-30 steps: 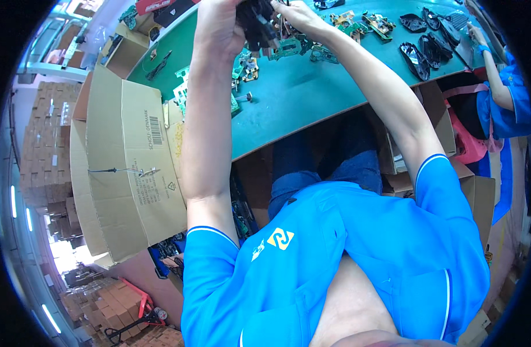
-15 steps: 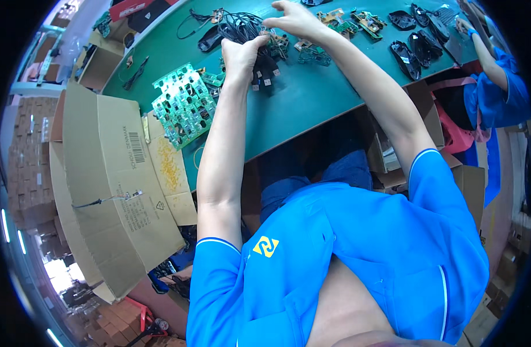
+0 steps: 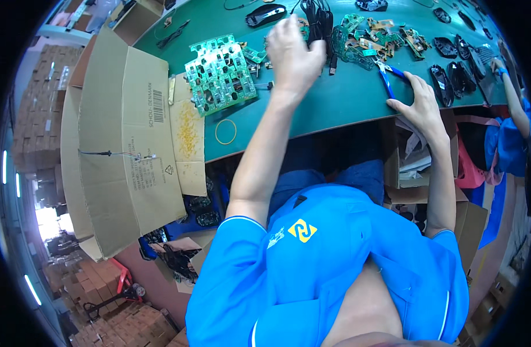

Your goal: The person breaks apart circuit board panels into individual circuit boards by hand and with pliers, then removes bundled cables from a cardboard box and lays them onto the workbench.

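Note:
Close by my left hand lies a bundle of black USB cables on the green table. The hand's fingers reach forward and its thumb stands apart, beside the cables; nothing shows in its grasp. My right hand is open, with thumb and fingers spread round the blue handles of a pair of pliers. Whether it touches them is hard to see. The pliers' jaws point at a heap of small circuit boards. Left of my left hand sits a panel of green circuit boards.
A yellow rubber band lies near the table edge. An open cardboard box stands at the left, with yellow bits on its flap. Black mouse shells lie to the right, where a co-worker's arm reaches in.
My left hand has let go of the cable bundle, which now lies beside it. My right hand has drawn back from the far side toward the pliers. The view has shifted.

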